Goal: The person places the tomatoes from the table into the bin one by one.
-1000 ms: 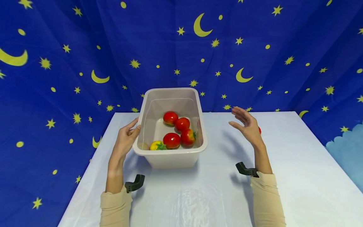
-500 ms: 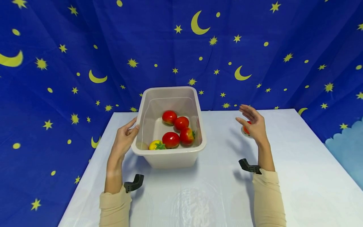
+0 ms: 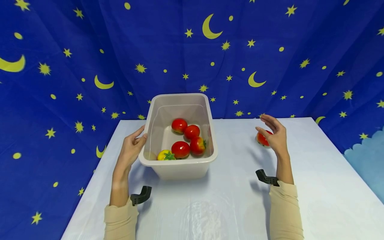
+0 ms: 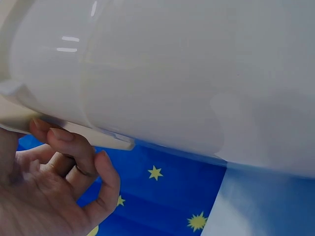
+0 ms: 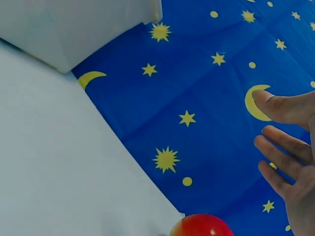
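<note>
A pale grey plastic bin (image 3: 180,170) stands on the table. Inside it lie several red tomatoes (image 3: 181,149) and a yellow tomato (image 3: 166,155) with green leaves on top. My left hand (image 3: 130,148) holds the bin's rim on the left side; in the left wrist view its fingers (image 4: 74,147) curl up under the rim, and the thumb is hidden there. One more red tomato (image 3: 263,138) sits on the table at the right. My right hand (image 3: 276,136) is above and beside it, fingers spread and loosely bent, with nothing held; in the right wrist view the fingers are apart from this tomato (image 5: 202,226).
A white cloth covers the table (image 3: 228,193). Close behind it hangs a blue curtain (image 3: 180,50) with yellow moons and stars. A black wrist mount (image 3: 267,177) sticks inward from my right sleeve, another wrist mount (image 3: 141,195) from my left.
My right hand has moved to the right, and the lone tomato, mostly hidden behind it before, now shows on its thumb side. The left hand and the bin stay in place.
</note>
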A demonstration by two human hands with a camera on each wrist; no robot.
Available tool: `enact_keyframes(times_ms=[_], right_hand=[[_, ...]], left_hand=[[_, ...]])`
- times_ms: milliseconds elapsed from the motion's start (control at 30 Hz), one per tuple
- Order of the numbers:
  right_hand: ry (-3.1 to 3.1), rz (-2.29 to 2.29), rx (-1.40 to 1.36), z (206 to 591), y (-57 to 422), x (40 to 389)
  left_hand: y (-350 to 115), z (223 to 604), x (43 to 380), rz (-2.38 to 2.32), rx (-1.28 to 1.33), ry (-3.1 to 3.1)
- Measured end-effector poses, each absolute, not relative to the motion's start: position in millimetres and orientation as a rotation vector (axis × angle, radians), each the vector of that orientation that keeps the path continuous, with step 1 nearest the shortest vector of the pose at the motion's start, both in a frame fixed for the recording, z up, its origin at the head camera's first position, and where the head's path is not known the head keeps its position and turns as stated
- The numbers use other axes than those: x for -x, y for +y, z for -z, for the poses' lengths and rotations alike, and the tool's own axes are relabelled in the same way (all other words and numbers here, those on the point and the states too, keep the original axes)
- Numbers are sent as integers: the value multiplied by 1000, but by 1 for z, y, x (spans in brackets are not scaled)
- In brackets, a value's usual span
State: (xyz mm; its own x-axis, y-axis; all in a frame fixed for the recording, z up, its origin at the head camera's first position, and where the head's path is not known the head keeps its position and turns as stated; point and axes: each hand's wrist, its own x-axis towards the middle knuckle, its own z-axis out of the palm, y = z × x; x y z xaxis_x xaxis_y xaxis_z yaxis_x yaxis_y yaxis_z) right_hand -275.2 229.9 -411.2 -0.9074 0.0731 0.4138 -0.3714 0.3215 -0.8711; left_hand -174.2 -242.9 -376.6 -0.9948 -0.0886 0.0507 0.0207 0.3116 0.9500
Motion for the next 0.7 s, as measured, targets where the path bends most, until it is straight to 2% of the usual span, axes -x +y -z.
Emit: enact_keyframes(times_ms=[333, 700], right_hand=[[-2238, -1611, -199, 431, 242, 288], [-2232, -1497, 32, 451, 258, 297]], left_hand=[[-243, 377, 174, 1775, -78, -2467], [-244, 375, 174, 1793, -63, -2479]])
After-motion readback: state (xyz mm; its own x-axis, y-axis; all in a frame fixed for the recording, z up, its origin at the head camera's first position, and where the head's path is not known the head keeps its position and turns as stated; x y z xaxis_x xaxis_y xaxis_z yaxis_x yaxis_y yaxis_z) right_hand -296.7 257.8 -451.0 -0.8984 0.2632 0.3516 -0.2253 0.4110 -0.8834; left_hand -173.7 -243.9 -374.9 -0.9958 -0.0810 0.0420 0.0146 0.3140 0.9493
